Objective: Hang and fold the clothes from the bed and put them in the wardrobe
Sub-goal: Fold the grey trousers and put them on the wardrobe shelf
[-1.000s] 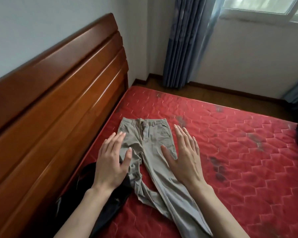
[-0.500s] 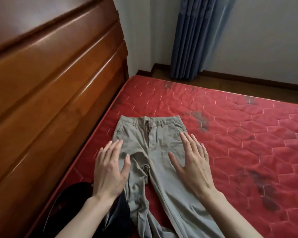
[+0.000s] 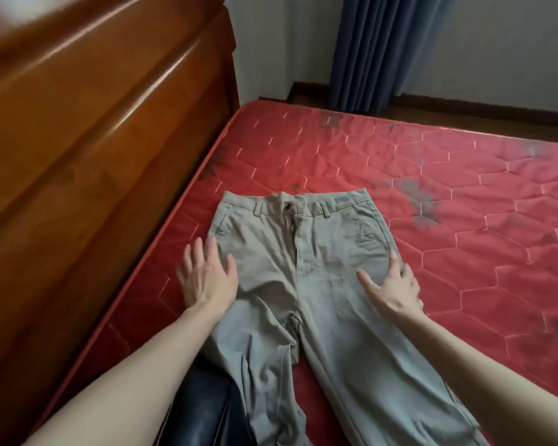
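Note:
Khaki trousers (image 3: 297,252) lie flat on the red quilted mattress (image 3: 464,236), waistband away from me, front side up, legs running toward me. My left hand (image 3: 207,275) lies flat with spread fingers on the trousers' left hip edge, blurred by motion. My right hand (image 3: 392,284) presses on the right hip edge by the pocket, thumb spread inward and fingers partly bent at the seam. A dark garment (image 3: 200,403) lies under my left forearm and beneath the left trouser leg.
A tall wooden headboard (image 3: 94,156) runs along the left side of the bed. A blue curtain (image 3: 384,49) hangs in the far corner above the wooden floor (image 3: 496,119). The mattress stretches out to the right.
My view has tilted down and closer. Both hands have slid outward from the middle of the trousers to the hip edges, and the cloth lies flatter.

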A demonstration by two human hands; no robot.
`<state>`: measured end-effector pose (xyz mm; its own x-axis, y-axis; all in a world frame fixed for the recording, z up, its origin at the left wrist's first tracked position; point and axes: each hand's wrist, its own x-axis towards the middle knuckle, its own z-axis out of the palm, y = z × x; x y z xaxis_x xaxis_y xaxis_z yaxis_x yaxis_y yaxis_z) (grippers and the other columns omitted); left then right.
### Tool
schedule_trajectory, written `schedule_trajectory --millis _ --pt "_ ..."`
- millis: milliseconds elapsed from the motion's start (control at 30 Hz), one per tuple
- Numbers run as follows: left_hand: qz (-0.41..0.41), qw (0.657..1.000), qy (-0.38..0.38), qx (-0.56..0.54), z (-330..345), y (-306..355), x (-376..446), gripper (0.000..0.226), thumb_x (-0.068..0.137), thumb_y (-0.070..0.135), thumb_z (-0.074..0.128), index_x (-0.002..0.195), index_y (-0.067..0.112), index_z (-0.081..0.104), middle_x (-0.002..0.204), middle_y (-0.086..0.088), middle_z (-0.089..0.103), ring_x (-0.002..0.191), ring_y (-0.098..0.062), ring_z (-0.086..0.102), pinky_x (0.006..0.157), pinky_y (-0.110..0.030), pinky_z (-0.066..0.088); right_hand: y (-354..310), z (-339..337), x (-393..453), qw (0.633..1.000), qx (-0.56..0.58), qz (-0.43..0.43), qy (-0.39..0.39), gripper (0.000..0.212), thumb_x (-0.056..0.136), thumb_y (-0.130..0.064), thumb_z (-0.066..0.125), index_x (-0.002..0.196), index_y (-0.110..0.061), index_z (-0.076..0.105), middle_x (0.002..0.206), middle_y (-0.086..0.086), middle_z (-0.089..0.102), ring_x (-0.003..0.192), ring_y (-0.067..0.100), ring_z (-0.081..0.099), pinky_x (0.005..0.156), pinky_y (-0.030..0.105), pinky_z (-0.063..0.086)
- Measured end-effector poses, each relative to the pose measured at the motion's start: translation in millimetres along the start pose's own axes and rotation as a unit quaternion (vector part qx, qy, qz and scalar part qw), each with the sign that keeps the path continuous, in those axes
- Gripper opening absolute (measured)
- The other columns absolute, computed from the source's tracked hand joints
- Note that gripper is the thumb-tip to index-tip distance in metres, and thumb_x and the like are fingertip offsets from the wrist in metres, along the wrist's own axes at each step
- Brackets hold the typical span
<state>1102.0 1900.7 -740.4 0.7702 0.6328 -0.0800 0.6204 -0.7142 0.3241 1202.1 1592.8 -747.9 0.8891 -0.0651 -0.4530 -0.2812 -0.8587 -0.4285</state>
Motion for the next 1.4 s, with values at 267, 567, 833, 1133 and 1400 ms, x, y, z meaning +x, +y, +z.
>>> schedule_trajectory --millis 267,567,833,1133,1400 --pt "-0.176 0.969 -0.031 -0.172 23.5 1.6 30.9 0.074 0.093 0.034 0.07 0.153 0.011 0.032 0.153 -0.017 0.041 0.142 -0.038 0.039 0.113 -0.048 0.035 2.8 6.5 46.4 0.984 0.152 0.044 0.083 0.079 0.072 -0.056 0.084 0.131 -0.015 0.053 0.132 0.018 0.064 0.124 0.038 0.058 0.108 0.05 0.047" --pt "-0.158 0.928 -0.019 -0.338 -27.8 44.1 21.7 0.04 0.084 0.019 0.077 0.122 0.009 0.071 0.114 -0.008 0.073 0.101 -0.022 0.069 0.084 -0.027 0.05 -1.9 -38.2 15.9 0.949 0.253 -0.182 0.041 0.009 0.093 -0.021 0.065 0.096 -0.022 0.074 0.094 0.001 0.074 0.088 0.012 0.064 0.086 0.042 0.055" --pt "-0.117 0.929 -0.045 -0.348 -126.7 118.9 -64.2 0.011 0.091 0.014 0.061 0.087 0.017 0.071 0.08 0.008 0.065 0.085 -0.023 0.061 0.074 -0.026 0.04 -28.3 -122.3 -106.4 0.921 0.377 -0.08 -0.053 0.027 0.072 -0.014 0.058 0.096 -0.018 0.07 0.092 0.009 0.075 0.081 0.021 0.066 0.076 0.038 0.054" --pt "0.021 0.907 -0.253 -0.337 -244.2 179.9 -209.1 0.033 0.084 0.003 0.061 0.114 0.016 0.066 0.104 0.001 0.074 0.096 -0.017 0.069 0.075 -0.018 0.052 -41.2 -212.0 -247.9 0.93 0.333 -0.114 -0.106 0.025 0.091 -0.039 0.074 0.112 -0.029 0.065 0.104 -0.018 0.069 0.092 0.0 0.064 0.081 0.023 0.049" --pt "0.028 0.891 -0.327 -0.313 -320.1 235.6 -306.1 0.02 0.099 0.029 0.059 0.098 0.012 0.07 0.092 0.001 0.074 0.092 -0.018 0.07 0.085 -0.033 0.056 -9.5 -290.4 -369.9 0.95 0.264 -0.164 0.025 0.017 0.095 -0.023 0.06 0.102 -0.028 0.075 0.089 -0.013 0.077 0.083 0.004 0.069 0.081 0.037 0.056"
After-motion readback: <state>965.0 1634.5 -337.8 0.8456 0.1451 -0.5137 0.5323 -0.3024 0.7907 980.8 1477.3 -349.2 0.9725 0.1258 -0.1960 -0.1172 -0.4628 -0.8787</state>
